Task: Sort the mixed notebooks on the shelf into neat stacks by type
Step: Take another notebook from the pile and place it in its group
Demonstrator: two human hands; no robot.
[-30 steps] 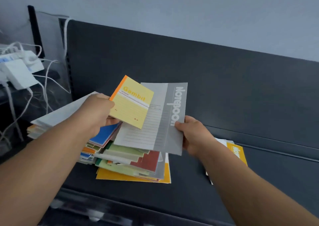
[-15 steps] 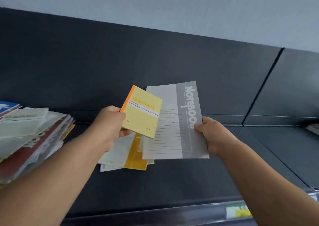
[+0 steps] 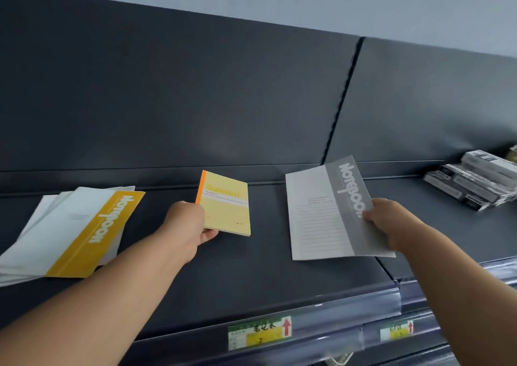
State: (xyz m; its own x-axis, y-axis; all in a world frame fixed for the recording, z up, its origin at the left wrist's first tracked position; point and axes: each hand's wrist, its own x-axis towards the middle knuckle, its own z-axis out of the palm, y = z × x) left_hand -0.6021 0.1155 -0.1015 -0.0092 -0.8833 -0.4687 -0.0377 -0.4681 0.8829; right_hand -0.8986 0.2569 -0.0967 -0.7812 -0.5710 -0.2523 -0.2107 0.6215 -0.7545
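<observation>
My left hand point(image 3: 186, 226) grips a small yellow notebook point(image 3: 226, 205) with an orange spine by its left edge, low over the middle of the dark shelf point(image 3: 251, 276). To the right, my right hand point(image 3: 384, 220) pinches the right edge of a larger grey and white notebook point(image 3: 327, 212), also just above the shelf. At the far left lies a loose stack of white notebooks topped by a yellow-banded notebook point(image 3: 86, 231).
Dark boxed goods point(image 3: 472, 181) lie at the shelf's far right. A back panel point(image 3: 195, 100) rises behind the shelf, with a vertical seam point(image 3: 341, 105). Price labels point(image 3: 260, 332) sit on the front rail.
The view has swung right, leaving the mixed pile out of sight. My hands have drawn apart: the yellow notebook and the grey one no longer overlap, and both are lower over the shelf.
</observation>
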